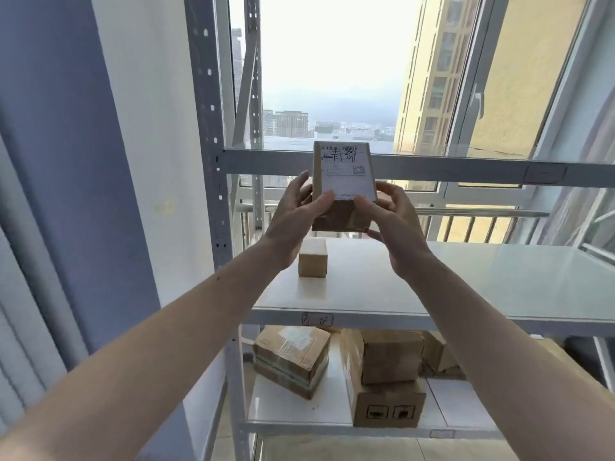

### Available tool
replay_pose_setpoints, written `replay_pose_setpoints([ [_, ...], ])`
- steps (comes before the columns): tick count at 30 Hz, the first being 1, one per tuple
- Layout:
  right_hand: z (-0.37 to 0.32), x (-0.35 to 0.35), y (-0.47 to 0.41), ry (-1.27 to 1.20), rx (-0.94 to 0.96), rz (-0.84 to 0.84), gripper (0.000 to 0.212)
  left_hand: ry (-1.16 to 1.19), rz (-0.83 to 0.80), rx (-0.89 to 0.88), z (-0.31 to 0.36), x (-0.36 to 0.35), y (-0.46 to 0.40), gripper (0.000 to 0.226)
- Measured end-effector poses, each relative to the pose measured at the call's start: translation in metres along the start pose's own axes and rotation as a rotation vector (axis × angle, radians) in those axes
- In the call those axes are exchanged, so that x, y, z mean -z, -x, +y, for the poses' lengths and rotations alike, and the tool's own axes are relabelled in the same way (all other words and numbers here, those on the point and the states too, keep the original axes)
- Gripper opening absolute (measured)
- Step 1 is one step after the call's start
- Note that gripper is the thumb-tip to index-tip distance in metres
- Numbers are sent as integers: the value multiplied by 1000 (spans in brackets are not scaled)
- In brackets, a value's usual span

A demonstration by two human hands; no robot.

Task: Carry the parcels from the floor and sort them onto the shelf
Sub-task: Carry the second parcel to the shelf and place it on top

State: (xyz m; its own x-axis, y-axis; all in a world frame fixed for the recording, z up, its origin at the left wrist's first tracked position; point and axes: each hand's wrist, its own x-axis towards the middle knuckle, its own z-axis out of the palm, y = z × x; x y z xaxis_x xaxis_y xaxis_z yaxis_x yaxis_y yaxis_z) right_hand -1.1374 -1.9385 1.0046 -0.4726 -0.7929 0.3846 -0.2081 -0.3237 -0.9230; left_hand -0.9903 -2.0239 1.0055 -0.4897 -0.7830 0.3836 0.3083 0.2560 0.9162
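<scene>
A small brown cardboard parcel [342,184] with a white shipping label facing me is held up in front of the metal shelf unit [499,284]. My left hand [296,214] grips its left side and my right hand [392,217] grips its lower right side. The parcel hangs above the middle shelf board, just below the upper shelf beam [466,169]. A smaller cardboard box [312,257] stands on the middle board, under my left wrist.
On the lower shelf lie several cardboard boxes: a taped stack [293,361] at the left and two stacked boxes [382,377] beside it. The shelf's perforated upright [209,128] stands left. A window with a railing is behind. A curtain [50,161] hangs at left.
</scene>
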Motion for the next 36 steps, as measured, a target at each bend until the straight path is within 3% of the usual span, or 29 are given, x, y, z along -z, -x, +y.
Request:
replay_pose_setpoints([
  [2,-6,-3,-26,45,67,18,48,-44,-48,-83,6,3,-28,52],
  [5,-15,-7,-60,101,163,52,48,-147,-80,-186,18,5,-63,47],
  [13,-28,-17,-156,277,311,104,52,-376,-33,-335,37,16,-152,57],
  [18,-21,-17,-206,386,358,149,51,-456,32,-349,32,22,-202,67],
  [28,-9,-10,-251,581,359,117,72,-566,68,-266,25,24,-243,36],
  [36,-10,-3,-256,601,326,36,55,-623,-34,-195,21,36,-251,56],
])
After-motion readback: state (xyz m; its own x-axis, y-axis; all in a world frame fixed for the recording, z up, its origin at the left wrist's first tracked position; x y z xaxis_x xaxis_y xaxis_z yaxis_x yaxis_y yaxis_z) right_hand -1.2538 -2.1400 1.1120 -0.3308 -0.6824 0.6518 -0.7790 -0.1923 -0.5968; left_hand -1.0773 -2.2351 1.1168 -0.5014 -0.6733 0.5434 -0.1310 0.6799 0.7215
